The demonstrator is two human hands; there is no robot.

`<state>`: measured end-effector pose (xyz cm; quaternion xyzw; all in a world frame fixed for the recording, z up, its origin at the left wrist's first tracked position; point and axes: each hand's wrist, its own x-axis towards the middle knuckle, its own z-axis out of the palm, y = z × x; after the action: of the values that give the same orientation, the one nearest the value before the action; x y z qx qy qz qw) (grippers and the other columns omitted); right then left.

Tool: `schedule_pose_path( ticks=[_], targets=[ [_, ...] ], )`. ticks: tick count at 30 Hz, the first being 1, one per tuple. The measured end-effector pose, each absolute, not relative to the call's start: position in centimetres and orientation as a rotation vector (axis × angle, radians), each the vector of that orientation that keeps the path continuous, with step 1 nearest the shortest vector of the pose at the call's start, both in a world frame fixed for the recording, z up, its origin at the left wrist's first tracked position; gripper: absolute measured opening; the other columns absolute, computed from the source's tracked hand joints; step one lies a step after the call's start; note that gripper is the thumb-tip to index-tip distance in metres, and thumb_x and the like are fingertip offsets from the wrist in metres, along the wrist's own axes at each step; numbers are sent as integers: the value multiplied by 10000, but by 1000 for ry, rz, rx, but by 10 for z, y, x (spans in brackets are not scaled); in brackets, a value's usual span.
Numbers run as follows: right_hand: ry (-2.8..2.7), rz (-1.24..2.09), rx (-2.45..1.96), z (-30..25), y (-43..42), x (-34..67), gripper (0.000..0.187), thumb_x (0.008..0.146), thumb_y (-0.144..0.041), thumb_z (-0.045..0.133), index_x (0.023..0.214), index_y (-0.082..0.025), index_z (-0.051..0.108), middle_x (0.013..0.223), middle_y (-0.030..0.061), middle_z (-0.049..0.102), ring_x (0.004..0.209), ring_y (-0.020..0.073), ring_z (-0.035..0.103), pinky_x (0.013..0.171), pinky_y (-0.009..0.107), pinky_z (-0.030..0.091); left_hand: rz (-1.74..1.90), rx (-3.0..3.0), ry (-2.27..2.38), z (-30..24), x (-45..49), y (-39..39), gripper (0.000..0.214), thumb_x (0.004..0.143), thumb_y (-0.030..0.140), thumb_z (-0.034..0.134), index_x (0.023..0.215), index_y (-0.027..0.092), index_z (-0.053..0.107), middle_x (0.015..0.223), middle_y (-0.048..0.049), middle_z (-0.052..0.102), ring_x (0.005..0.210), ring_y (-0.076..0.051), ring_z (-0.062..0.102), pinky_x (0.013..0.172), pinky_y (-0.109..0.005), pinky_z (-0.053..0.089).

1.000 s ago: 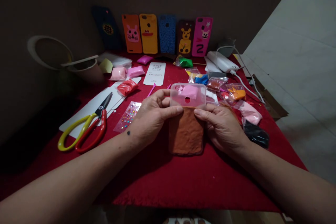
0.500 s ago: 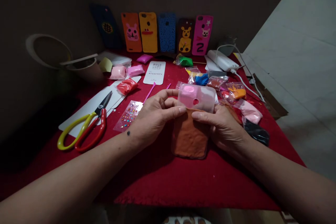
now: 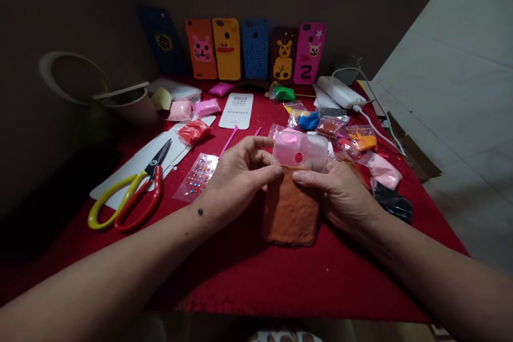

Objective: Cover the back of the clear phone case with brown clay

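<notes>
In the head view, a translucent, rounded-corner plastic phone case (image 3: 316, 154) is held over a dark red cloth-covered table (image 3: 240, 283), in front of the person; whether its lower end touches the cloth is unclear. A flat, slightly lumpy layer of brown-orange clay (image 3: 292, 211) covers its nearer part and stops in a straight edge below the round hole, leaving the far end bare.

The case's long axis runs away from the person, its far end leaning slightly right. The left hand (image 3: 236, 173) grips it from its left side, thumb at the clay's upper left corner, fingers reaching behind. The right hand (image 3: 348, 187) clasps its right side, thumb laid farther in along that same edge, most fingers hidden beneath. The thumb tips sit near each other but apart; neither hand is nearer, as both touch it.

Left of the case lie a transparent sheet of coloured rhinestones (image 3: 197, 175) and, farther out, scissors with yellow and red handles (image 3: 154, 163). Right of it are a bagged orange clay lump (image 3: 364, 142) and a shiny black packet (image 3: 393, 203). Beyond it stands a blue, bumpy phone cover (image 3: 255, 53).
</notes>
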<state>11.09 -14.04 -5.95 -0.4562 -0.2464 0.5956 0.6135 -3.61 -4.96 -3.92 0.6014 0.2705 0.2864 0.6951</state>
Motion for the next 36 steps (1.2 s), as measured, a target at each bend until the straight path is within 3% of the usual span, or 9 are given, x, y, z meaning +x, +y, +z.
schedule_pose_path(
  ticks=[5,11,17,26,36],
  targets=[
    [-540,1358,-1097,-59,-140,111,79,657,-174,780,666,-163,702,674,3,687,599,112,603,622,245,463,650,1343,608,-39,-37,-50,335,759,98,668,1056,145,519,693,48,599,602,-72,520,580,-191,433],
    [-532,1403,-1008,-60,-139,113,106,691,-220,784,672,-174,690,702,1,687,642,121,607,672,264,472,614,1256,572,-43,-39,-46,325,817,265,679,1096,152,555,785,1,632,650,-91,554,594,-212,424],
    [-576,1375,-1029,-61,-139,114,118,721,-232,777,680,-172,684,713,2,682,642,120,598,646,258,460,575,1174,582,-47,-38,-47,324,766,311,743,1007,160,588,772,2,631,632,-103,577,583,-220,429],
    [-578,1321,-1090,-60,-140,112,143,656,-249,819,695,-177,702,708,-8,691,640,113,607,638,246,455,528,1127,544,-45,-32,-54,380,690,181,780,1021,165,593,755,17,646,702,-134,624,768,-308,502],
    [-582,1349,-1101,-60,-140,112,103,666,-225,788,668,-190,692,695,3,688,625,139,599,666,300,467,574,1132,581,-43,-32,-53,329,692,113,735,989,167,603,662,53,585,654,-127,607,788,-341,510]
  ],
)
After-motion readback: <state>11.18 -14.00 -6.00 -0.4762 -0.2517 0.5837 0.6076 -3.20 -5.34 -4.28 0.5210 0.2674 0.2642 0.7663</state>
